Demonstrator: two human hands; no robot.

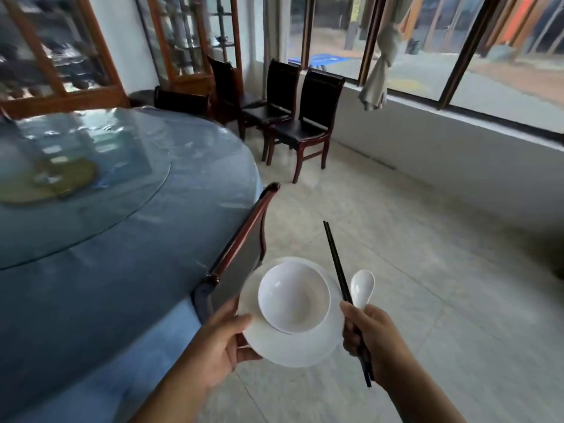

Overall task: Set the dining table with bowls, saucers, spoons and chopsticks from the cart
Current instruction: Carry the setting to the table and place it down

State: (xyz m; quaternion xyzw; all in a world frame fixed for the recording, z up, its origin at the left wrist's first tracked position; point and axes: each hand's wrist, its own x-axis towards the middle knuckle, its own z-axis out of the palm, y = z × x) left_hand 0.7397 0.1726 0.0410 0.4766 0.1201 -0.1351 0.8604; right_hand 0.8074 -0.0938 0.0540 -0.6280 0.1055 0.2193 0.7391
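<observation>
My left hand (221,346) grips the left rim of a white saucer (293,346), thumb on top. A white bowl (293,296) sits on that saucer. My right hand (370,340) holds a pair of black chopsticks (337,264) and a white spoon (362,286) together; their tips point up and away. Both hands hover over the floor, just right of the round dining table (91,270) with its blue cloth.
A chair back (241,239) stands against the table edge directly left of the saucer. A glass turntable (122,184) covers the table's middle. Three dark chairs (308,123) stand by the window wall. Pale tiled floor (427,254) spreads to the right.
</observation>
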